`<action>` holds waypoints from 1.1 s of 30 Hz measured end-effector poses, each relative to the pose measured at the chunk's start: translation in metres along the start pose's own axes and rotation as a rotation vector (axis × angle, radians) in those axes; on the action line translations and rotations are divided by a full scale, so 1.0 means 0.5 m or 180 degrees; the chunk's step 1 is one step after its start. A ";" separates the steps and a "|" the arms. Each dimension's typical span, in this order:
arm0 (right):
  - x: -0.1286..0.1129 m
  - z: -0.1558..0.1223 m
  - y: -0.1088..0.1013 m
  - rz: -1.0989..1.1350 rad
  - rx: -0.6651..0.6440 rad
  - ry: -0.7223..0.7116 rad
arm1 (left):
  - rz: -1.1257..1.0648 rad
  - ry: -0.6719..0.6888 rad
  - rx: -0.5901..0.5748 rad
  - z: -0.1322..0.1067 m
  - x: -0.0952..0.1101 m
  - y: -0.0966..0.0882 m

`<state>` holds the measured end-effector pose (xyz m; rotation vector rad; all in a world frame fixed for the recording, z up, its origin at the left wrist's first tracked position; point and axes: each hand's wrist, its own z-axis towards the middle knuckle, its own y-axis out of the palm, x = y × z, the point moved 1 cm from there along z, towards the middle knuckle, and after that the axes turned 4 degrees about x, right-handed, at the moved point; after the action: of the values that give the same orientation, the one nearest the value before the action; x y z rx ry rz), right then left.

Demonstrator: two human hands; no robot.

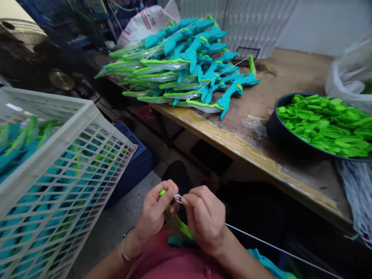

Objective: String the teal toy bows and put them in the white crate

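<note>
My left hand [157,207] is closed around the lime-green tip of a green-and-teal plastic piece that looks like a toy bow [183,228]. Its lower part rests near my lap, partly hidden behind my right hand [205,217]. Between my fingertips is a small loop of white string [177,197], right by the bow's tip. My right hand pinches the string, and a length of white string [279,248] runs off to the lower right. Another teal piece [267,265] shows below my right forearm.
Many similar bows [186,66] are piled on the wooden table [293,73]. A dark basin [286,139] of green plastic parts stands at right, with white strings [356,197] hanging beside it. At left, a white crate [87,112] holds more teal-and-green pieces, near a blue box [135,166].
</note>
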<state>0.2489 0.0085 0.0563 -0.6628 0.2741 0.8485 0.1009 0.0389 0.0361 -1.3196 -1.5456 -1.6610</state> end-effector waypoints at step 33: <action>-0.118 0.077 -0.054 -0.1656 0.0513 -0.1177 | -0.1743 0.0951 0.0938 0.270 0.301 -0.034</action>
<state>0.2305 -0.0155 0.1258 -0.3868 -0.1617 0.4281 0.0673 0.2066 0.1457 -0.4899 -1.9733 -1.7423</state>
